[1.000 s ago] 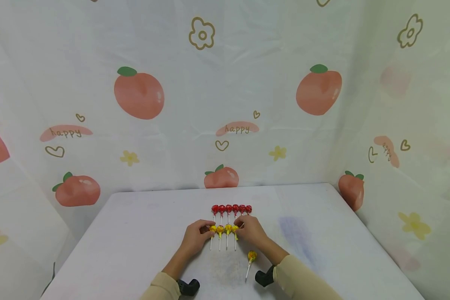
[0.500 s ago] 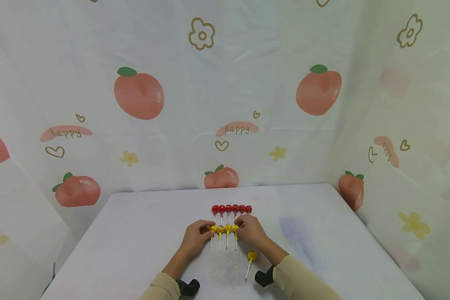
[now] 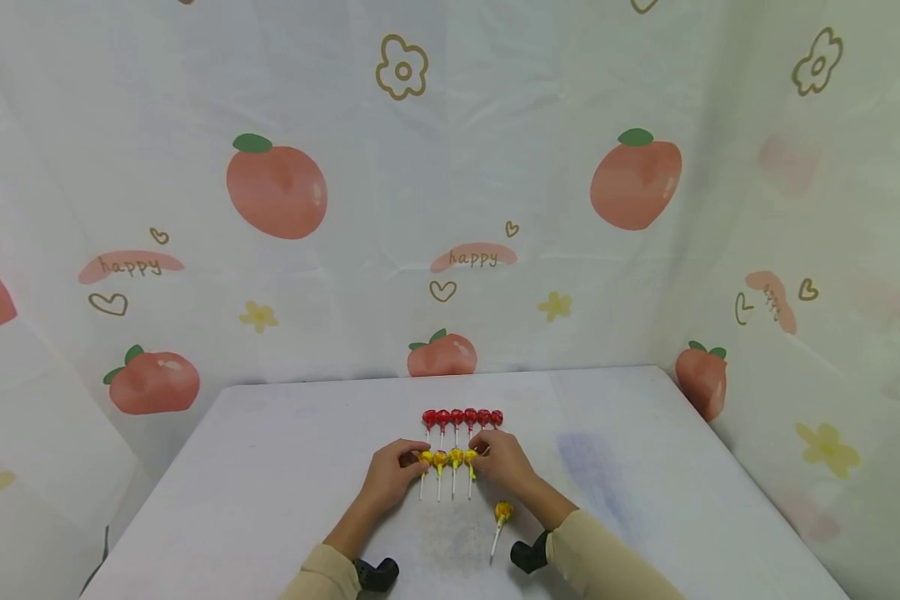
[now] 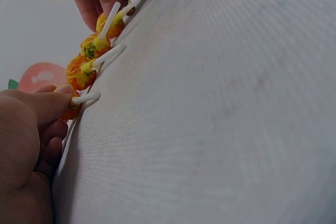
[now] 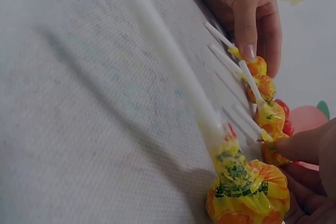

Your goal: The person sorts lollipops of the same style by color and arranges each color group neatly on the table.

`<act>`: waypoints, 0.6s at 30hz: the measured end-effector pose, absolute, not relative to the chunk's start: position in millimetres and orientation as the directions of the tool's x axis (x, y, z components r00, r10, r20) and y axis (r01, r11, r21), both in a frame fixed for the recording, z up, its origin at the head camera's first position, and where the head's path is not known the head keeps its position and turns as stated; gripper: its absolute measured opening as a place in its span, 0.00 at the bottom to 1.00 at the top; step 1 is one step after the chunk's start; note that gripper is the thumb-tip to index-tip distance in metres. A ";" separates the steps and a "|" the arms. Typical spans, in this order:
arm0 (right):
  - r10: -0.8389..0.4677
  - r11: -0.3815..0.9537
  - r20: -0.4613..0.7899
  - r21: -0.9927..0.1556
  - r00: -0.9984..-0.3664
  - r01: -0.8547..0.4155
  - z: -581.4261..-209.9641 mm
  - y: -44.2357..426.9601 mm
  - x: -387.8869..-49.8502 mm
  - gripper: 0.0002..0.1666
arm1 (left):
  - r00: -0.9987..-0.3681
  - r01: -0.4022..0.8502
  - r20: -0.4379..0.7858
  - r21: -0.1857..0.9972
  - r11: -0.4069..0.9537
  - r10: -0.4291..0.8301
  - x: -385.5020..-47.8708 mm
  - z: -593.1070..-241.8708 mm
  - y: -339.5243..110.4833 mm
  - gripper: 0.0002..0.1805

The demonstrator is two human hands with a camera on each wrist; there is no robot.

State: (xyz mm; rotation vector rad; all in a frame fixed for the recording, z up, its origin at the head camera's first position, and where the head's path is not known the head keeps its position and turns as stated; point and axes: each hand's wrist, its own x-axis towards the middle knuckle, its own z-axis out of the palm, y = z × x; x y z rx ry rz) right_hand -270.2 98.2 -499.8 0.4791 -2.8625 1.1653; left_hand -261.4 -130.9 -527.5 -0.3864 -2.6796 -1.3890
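Observation:
Several yellow lollipops [image 3: 456, 458] lie side by side in a row on the table, sticks toward the person. At the row's left end, my left hand [image 3: 390, 473] pinches the head of the outermost yellow lollipop [image 4: 71, 109] between thumb and fingers. My right hand [image 3: 504, 461] does likewise with the yellow lollipop [image 5: 274, 150] at the right end. Between the hands, the middle heads sit close together or touching. Behind them runs a row of red lollipops [image 3: 457, 417], some of whose sticks are partly hidden by the hands.
A loose yellow lollipop [image 3: 503, 512] lies nearer the person, by the right forearm; it looms large in the right wrist view. Black wrist devices [image 3: 377, 575] are on both wrists. The white table [image 3: 285, 467] ends at a fruit-printed curtain [image 3: 345, 317].
The hands stay on the two end lollipops throughout. Apart from a very slight shift of the whole view, nothing visibly moves.

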 end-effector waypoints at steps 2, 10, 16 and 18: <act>-0.279 0.673 0.138 -0.677 -0.950 -0.296 -500.3 98.2 -269.9 0.08 | -0.965 0.262 0.199 0.792 0.552 0.172 -261.4 -527.9 -131.0 0.13; -0.266 0.673 0.143 -0.681 -0.953 -0.290 -502.7 98.9 -270.0 0.08 | -0.966 0.256 0.190 0.793 0.553 0.174 -262.1 -527.7 -131.1 0.14; -0.257 0.675 0.136 -0.684 -0.957 -0.278 -502.9 98.1 -270.2 0.09 | -0.967 0.253 0.188 0.792 0.556 0.172 -261.4 -527.0 -130.7 0.14; -0.256 0.674 0.139 -0.684 -0.957 -0.280 -503.1 98.1 -270.0 0.09 | -0.968 0.247 0.183 0.795 0.554 0.169 -261.0 -526.6 -130.6 0.14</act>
